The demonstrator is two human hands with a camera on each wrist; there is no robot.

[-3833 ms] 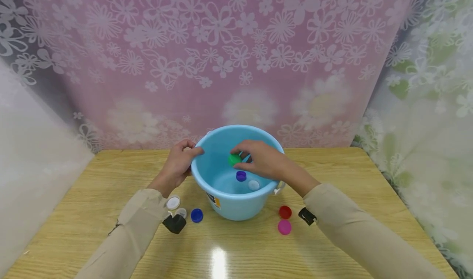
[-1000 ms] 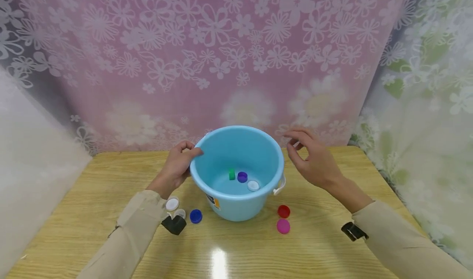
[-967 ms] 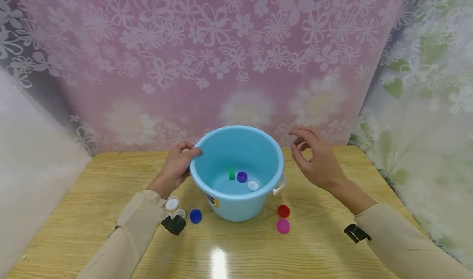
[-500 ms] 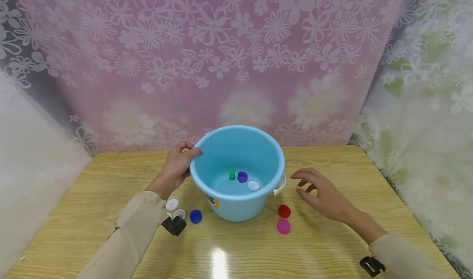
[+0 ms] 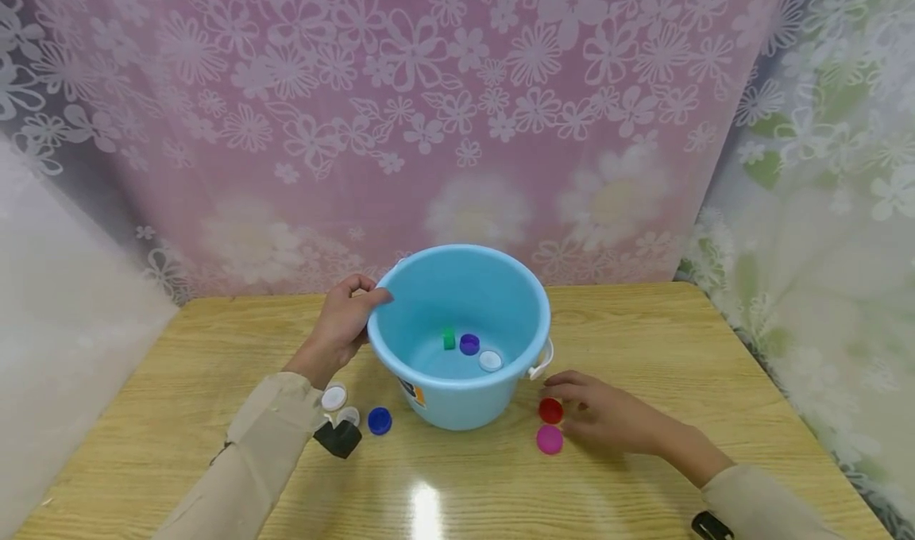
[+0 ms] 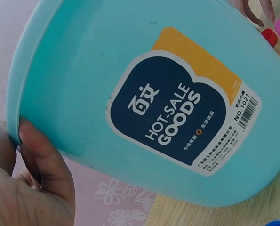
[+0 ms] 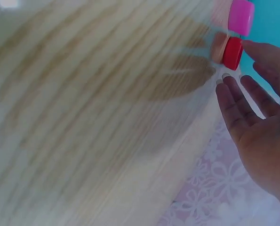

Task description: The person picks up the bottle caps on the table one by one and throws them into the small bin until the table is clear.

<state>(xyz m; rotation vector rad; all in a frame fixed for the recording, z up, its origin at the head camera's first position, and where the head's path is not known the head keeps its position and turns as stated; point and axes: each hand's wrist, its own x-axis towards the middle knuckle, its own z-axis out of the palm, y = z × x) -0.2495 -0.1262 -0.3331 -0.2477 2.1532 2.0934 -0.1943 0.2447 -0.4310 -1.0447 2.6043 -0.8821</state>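
Observation:
My left hand (image 5: 339, 325) grips the left rim of a light blue bucket (image 5: 457, 401), thumb inside and fingers outside. On the bucket's floor are a green bottle cap (image 5: 449, 340) on its edge, a purple cap (image 5: 469, 345) and a white cap (image 5: 490, 360). To the bucket's right, my right hand (image 5: 615, 417) is low over the table, fingers loosely spread around a red bottle cap (image 7: 233, 53). Whether they touch it I cannot tell. A pink cap (image 5: 550, 440) lies beside the red one, nearer me.
Left of the bucket, a blue cap (image 5: 380, 421) and two whitish caps (image 5: 333, 397) lie on the wooden table (image 5: 457, 492). A white handle end (image 5: 541, 361) juts from the bucket's right side. A pink flowered curtain (image 5: 429, 127) hangs behind the table.
My right hand has let the green cap go in the bucket, moved out to the right, then come down to the red cap. My left hand has stayed on the rim.

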